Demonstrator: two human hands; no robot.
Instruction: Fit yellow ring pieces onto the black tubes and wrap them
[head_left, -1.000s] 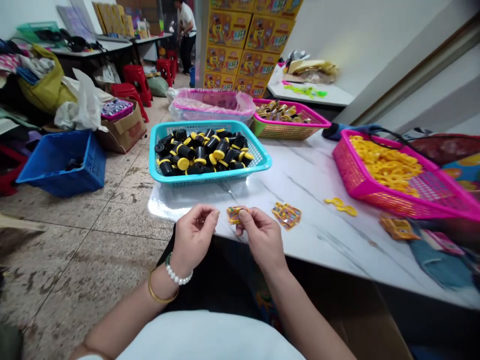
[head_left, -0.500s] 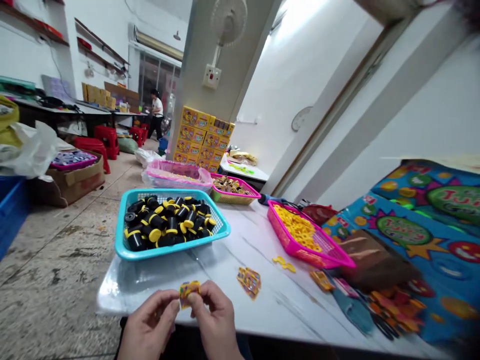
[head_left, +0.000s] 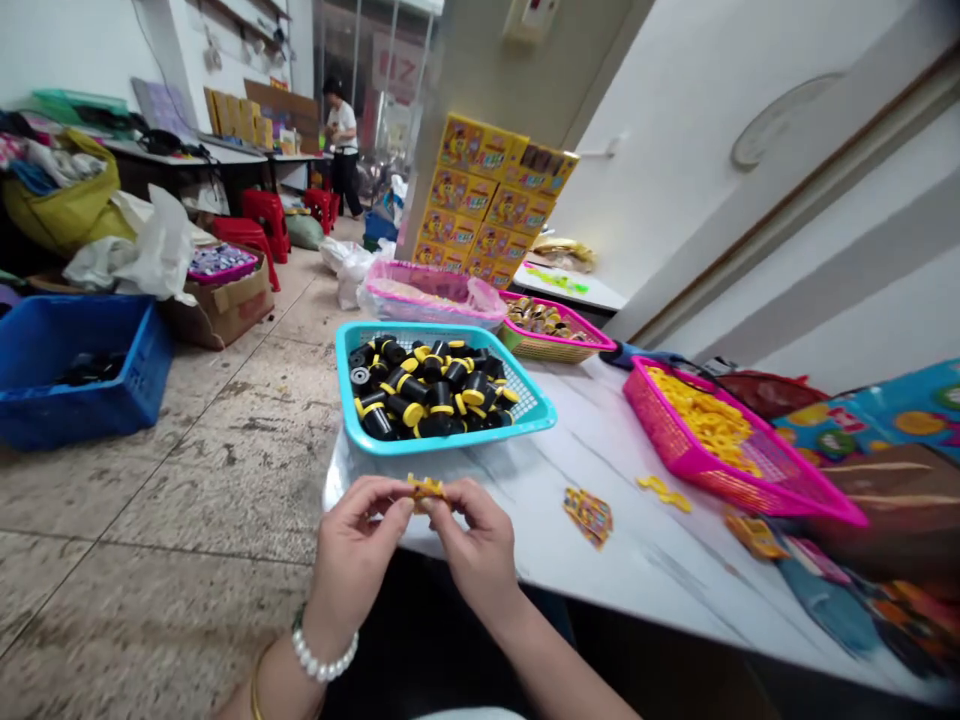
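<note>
Both my hands pinch a small yellow printed piece (head_left: 425, 489) above the near edge of the table. My left hand (head_left: 360, 540) grips its left end between thumb and fingers, and my right hand (head_left: 474, 535) its right end. Fingertips cover part of it, so its exact kind is unclear. To the right lies a fanned pile of printed yellow labels (head_left: 589, 516) on the white table (head_left: 517, 500). Beyond my hands stands a turquoise basket (head_left: 450, 443) full of black cylinders with yellow caps (head_left: 439, 395). Loose yellow wavy plastic pieces (head_left: 664, 493) lie farther right.
A pink basket (head_left: 697, 465) of yellow plastic parts stands at the right. Behind the turquoise basket are a plastic-lined pink basket (head_left: 435, 290), another pink basket (head_left: 559, 340) and stacked yellow boxes (head_left: 480, 200). A blue crate (head_left: 82, 370) sits on the floor. Another person (head_left: 343, 145) stands far back.
The view has swung left and down, so the table things appear farther right. My hands still hold the yellow piece, which is now turned to show a narrower side.
</note>
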